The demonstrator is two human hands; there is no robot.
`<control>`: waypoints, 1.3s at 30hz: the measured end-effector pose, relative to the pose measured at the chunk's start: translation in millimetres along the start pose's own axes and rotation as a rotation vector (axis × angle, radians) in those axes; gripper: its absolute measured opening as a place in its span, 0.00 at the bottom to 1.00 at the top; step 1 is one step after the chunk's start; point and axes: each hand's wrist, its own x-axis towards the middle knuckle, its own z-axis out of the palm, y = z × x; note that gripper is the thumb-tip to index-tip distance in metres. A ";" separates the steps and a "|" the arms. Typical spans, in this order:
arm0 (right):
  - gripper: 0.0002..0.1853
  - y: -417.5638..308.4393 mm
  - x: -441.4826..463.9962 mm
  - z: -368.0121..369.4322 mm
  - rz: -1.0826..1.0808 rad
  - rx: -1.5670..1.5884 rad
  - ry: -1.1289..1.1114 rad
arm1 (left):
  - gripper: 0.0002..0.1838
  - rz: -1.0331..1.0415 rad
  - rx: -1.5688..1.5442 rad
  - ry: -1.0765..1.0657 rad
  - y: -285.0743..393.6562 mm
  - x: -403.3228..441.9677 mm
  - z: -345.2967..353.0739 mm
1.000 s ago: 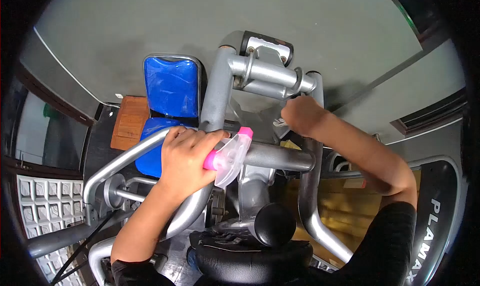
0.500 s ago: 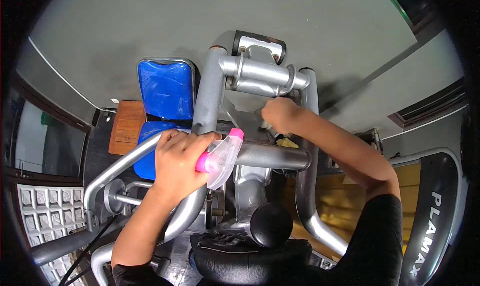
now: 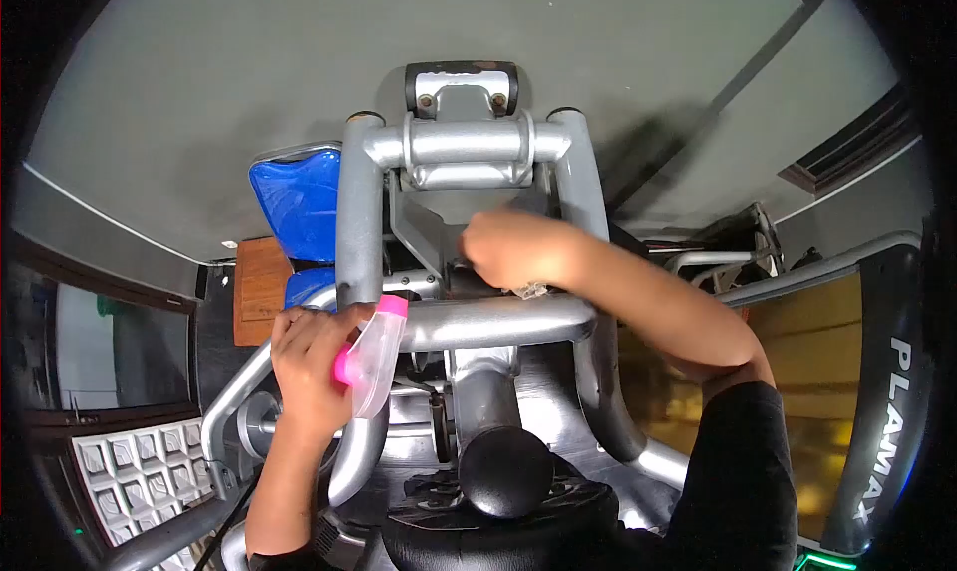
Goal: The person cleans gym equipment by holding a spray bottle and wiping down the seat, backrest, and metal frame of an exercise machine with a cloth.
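My left hand [image 3: 311,372] is wrapped round a clear spray bottle [image 3: 377,364] with a pink nozzle and collar, beside the left upright of a silver gym machine frame [image 3: 361,212]. My right hand [image 3: 513,250] is closed and slightly blurred, above the thick horizontal bar [image 3: 498,322] and between the two uprights. A pale crumpled thing [image 3: 530,290] shows just under my right hand; what the fingers themselves hold is hidden.
A blue chair [image 3: 299,202] and a brown wooden box [image 3: 261,282] stand behind at left. A black round pad [image 3: 506,471] and black seat are close to my body. White latticed blocks [image 3: 150,471] lie lower left; a PLAMAX panel [image 3: 887,401] stands at right.
The view has shifted, with the machine now nearer the centre. My right hand has moved left and down, away from the right upright. My left hand still holds the bottle, lower in view.
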 end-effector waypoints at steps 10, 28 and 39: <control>0.14 22.5 -21.9 -7.9 -0.221 0.672 0.005 | 0.19 -0.010 0.044 -0.050 -0.2 -2.0 -1.4; 0.14 9.4 -23.6 21.0 -0.080 0.376 0.292 | 0.19 -0.024 0.051 -0.050 0.7 -3.3 -1.2; 0.17 19.3 -38.0 -2.5 -0.237 1.657 0.713 | 0.19 -0.166 -0.077 -0.055 9.8 3.4 -9.1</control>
